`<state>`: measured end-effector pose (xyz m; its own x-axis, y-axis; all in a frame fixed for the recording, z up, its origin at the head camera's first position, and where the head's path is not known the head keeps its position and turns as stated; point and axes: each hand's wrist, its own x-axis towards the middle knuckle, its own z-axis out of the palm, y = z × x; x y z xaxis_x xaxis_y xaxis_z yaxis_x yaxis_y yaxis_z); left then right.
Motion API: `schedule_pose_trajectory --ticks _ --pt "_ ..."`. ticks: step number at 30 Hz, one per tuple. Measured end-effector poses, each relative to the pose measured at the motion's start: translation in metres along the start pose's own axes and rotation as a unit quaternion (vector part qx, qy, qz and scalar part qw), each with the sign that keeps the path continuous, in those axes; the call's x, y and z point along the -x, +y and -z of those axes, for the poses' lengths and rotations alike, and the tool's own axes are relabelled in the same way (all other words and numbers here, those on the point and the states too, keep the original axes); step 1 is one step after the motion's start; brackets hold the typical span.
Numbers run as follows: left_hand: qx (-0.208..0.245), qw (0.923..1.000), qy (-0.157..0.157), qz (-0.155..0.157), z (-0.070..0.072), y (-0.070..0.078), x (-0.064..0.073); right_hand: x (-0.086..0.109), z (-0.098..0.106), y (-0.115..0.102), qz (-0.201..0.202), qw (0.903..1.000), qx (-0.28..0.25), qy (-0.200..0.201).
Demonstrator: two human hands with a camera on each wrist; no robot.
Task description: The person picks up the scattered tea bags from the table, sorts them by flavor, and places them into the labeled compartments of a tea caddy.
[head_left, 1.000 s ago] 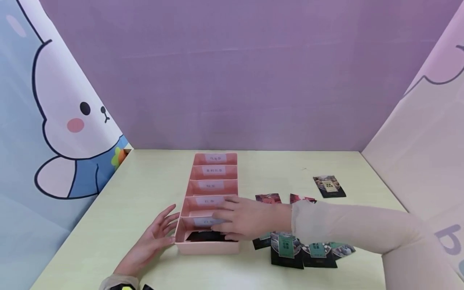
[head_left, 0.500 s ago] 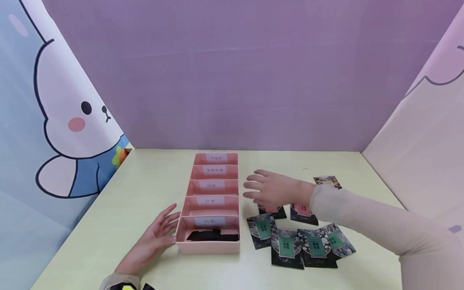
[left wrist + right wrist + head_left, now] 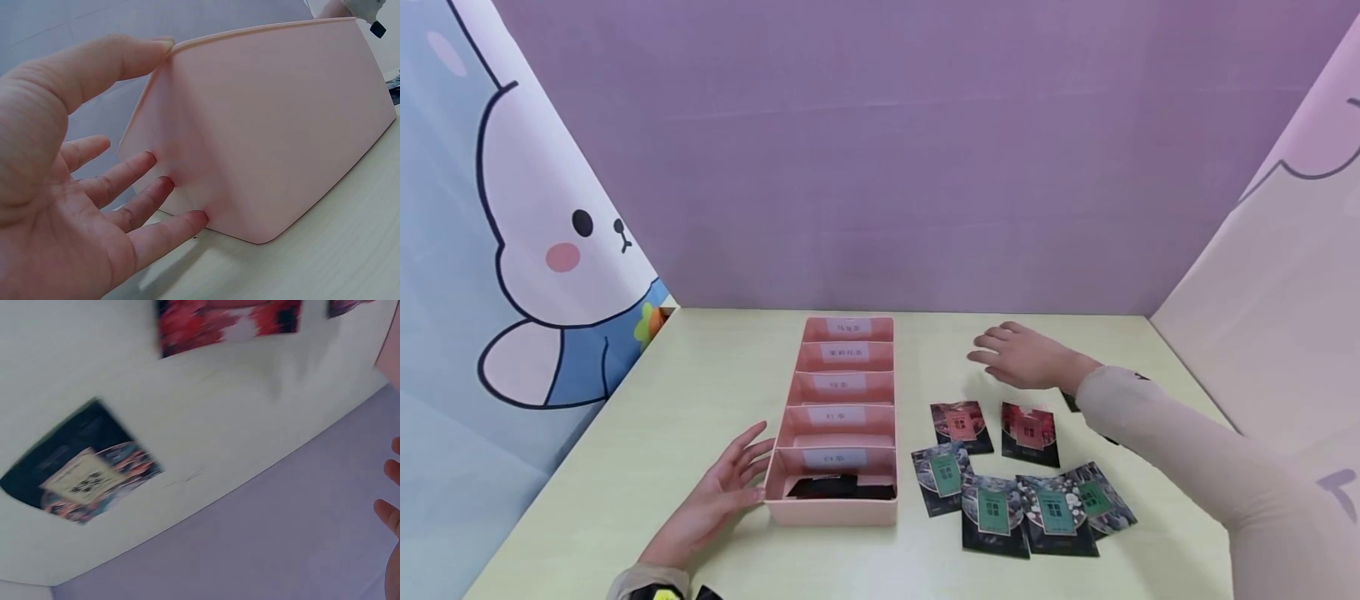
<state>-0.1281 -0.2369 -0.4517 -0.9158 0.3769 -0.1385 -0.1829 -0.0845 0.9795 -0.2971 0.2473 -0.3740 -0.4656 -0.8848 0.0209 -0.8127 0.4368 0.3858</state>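
Note:
A pink box divided into several labelled compartments stands left of the table's middle. Black sachets lie in its front compartment. My left hand is at the box's near left corner; in the left wrist view its thumb rests on the rim and its spread fingertips touch the wall. Over the back right of the table, my right hand hovers with loose fingers, holding nothing. Nearest it is a dark sachet with a cream label, mostly hidden by the sleeve in the head view.
Two red-labelled sachets lie right of the box. Several green-labelled sachets are closer to the front, some overlapping. A purple wall closes off the back of the table, with printed panels at both sides.
My right hand has moved from over the box's front compartments away to the back right, uncovering the red-labelled sachets. The left hand has stayed at the box corner.

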Motion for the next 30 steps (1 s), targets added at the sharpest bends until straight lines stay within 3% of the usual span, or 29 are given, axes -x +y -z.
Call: schedule_pose_trajectory --ticks 6,14,24,30 --pt "-0.002 0.9999 0.008 0.010 -0.001 0.001 0.000 0.028 -0.017 0.015 -0.074 0.9965 -0.029 -0.027" --pt "-0.007 0.9997 0.016 0.016 -0.002 0.001 -0.001 0.071 -0.038 0.031 -0.166 0.9816 -0.074 -0.057" --pt "-0.008 0.9998 0.014 0.013 -0.002 0.000 0.000 0.115 -0.056 0.040 -0.277 0.9436 -0.154 -0.096" --pt "-0.009 0.9997 0.017 0.016 -0.002 0.000 -0.001 0.128 -0.069 0.042 -0.331 0.9165 -0.188 -0.123"
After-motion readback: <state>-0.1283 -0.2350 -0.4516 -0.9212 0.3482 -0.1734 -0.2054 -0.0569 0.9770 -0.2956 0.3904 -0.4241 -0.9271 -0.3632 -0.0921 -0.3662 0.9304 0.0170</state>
